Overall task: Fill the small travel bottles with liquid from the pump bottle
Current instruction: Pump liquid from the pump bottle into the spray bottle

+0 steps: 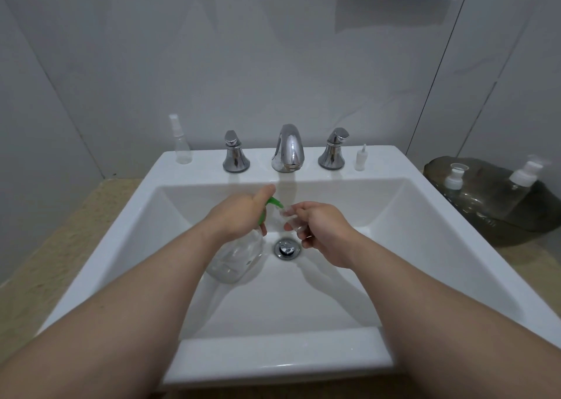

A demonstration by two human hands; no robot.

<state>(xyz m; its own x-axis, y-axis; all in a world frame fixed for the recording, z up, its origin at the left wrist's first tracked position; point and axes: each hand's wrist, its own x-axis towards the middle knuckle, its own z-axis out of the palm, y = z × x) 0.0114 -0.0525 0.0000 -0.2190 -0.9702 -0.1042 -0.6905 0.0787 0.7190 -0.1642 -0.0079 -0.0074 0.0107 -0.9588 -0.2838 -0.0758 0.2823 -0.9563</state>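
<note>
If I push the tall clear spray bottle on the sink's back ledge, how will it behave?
The spray bottle looks empty, so probably light. It is tall on a narrow base, so it may tip easily. The glossy sink ledge might let it slide.

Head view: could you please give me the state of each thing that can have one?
Pump bottle: tilted over the basin, held in left grip.
Travel bottle: looks uncapped, mouth at the nozzle, held in right grip.
Spray bottle: upright on the ledge, capped, looks empty.
Faucet: no water running.
Loose top: standing on the ledge, off any bottle.
</note>
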